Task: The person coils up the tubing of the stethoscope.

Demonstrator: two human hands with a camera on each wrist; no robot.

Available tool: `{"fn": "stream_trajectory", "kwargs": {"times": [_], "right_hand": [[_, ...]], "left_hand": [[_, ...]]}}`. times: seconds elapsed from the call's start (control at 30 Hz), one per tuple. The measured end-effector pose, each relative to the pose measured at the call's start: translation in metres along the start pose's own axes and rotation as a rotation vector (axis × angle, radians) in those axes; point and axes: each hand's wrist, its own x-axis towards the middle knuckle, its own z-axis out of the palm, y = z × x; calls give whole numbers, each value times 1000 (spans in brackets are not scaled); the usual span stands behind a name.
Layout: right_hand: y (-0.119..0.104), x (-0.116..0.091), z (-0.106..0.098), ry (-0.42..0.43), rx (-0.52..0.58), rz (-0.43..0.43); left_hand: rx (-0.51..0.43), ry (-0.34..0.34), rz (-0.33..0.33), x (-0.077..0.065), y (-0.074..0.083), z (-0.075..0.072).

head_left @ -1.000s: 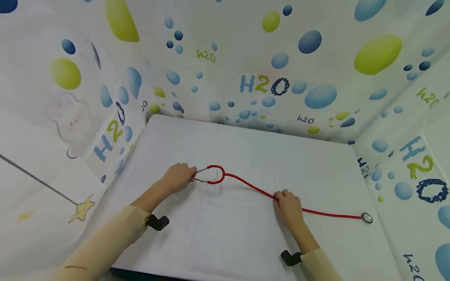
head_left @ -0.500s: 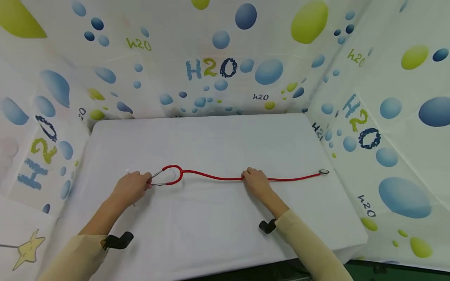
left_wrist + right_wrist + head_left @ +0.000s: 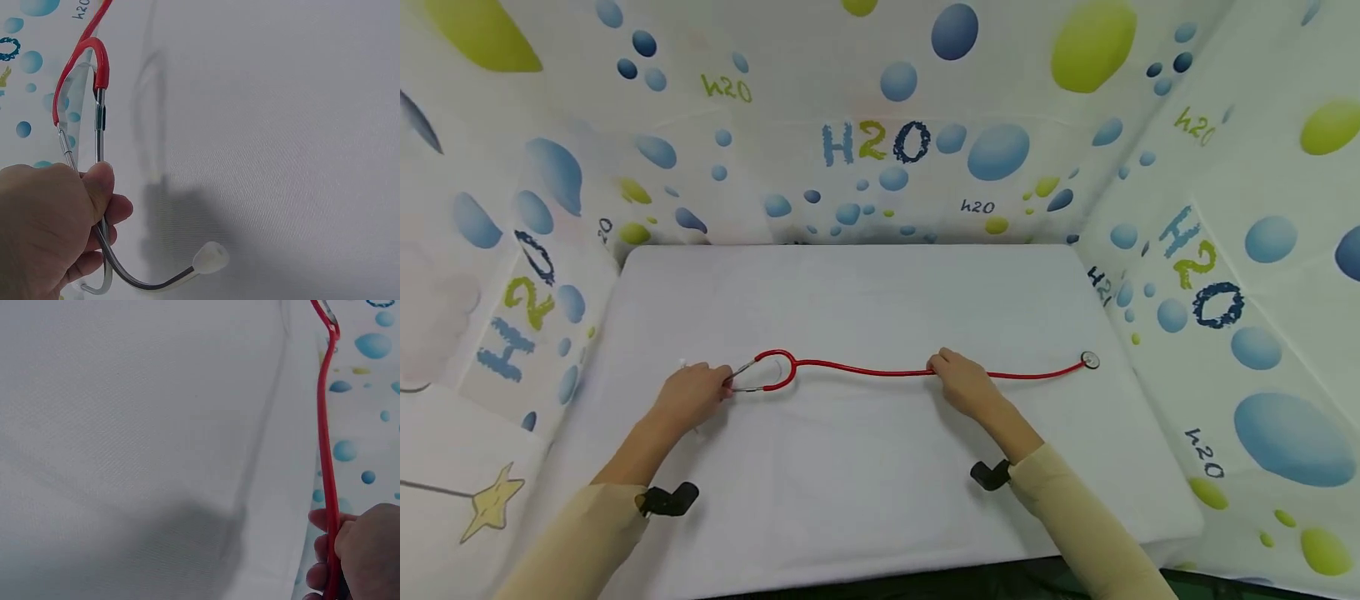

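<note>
A red stethoscope (image 3: 865, 372) stretches between my two hands over the white table. My left hand (image 3: 695, 395) grips its metal ear tubes; in the left wrist view thumb and fingers wrap both tubes, and a white ear tip (image 3: 211, 257) sticks out below the hand. The red yoke (image 3: 94, 50) rises beyond it. My right hand (image 3: 964, 383) holds the red tubing (image 3: 327, 450) partway along, fingers curled round it in the right wrist view. Past that hand, the tubing runs right to the round chest piece (image 3: 1090, 360).
A white cloth covers the table (image 3: 850, 483), whose front edge shows at the bottom. Hanging sheets (image 3: 775, 100) printed with blue and green drops stand behind and on both sides. A black wrist mount (image 3: 670, 500) sits on each sleeve.
The head view has swung right and levelled. Both hands keep their hold on the stethoscope; its tubing lies straighter across the view, and the chest piece has turned its face.
</note>
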Motion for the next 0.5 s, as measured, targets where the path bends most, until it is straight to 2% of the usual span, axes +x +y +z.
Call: {"fn": "stream_trajectory", "kwargs": {"times": [0.13, 0.27, 0.5], "right_hand": [[4, -10, 8, 29, 45, -48], [0, -21, 22, 51, 28, -77], [-39, -18, 45, -1, -42, -99]], "left_hand": [[-27, 33, -2, 7, 5, 3], [-101, 91, 1, 11, 12, 3], [-149, 190, -20, 1, 11, -10]]}}
